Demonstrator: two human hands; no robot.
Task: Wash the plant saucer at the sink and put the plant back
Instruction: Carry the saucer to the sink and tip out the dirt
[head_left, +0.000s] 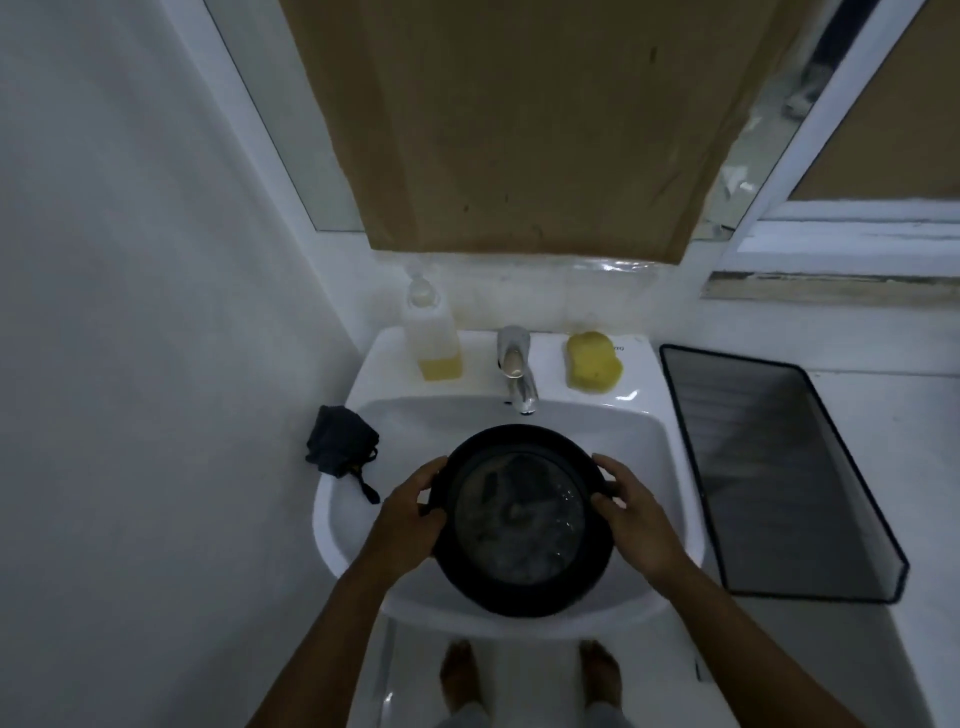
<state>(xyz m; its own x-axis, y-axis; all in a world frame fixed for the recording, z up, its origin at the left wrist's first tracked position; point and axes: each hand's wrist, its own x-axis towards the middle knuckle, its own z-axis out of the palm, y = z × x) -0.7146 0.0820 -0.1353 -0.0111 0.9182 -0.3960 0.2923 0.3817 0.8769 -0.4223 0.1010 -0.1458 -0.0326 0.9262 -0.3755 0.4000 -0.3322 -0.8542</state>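
Both hands, left hand (415, 512) and right hand (631, 514), fingers clasping the black saucer's (519, 519) rim over the sink (670, 467), tap (515, 374) dry: washing seems barely begun, sponge (593, 362) untouched, plant unseen.

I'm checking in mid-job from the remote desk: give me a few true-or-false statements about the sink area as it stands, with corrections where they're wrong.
1. Both hands hold the round black plastic saucer over the white ceramic basin, the left hand and right hand on opposite rims. True.
2. The yellow sponge lies inside the saucer. False: it sits on the basin ledge, right of the chrome tap.
3. The clear soap bottle with yellow liquid stands left of the tap. True.
4. The dark folded cloth lies on the basin's right edge. False: it is on the left edge.
5. The saucer looks dry. False: its inside looks wet.
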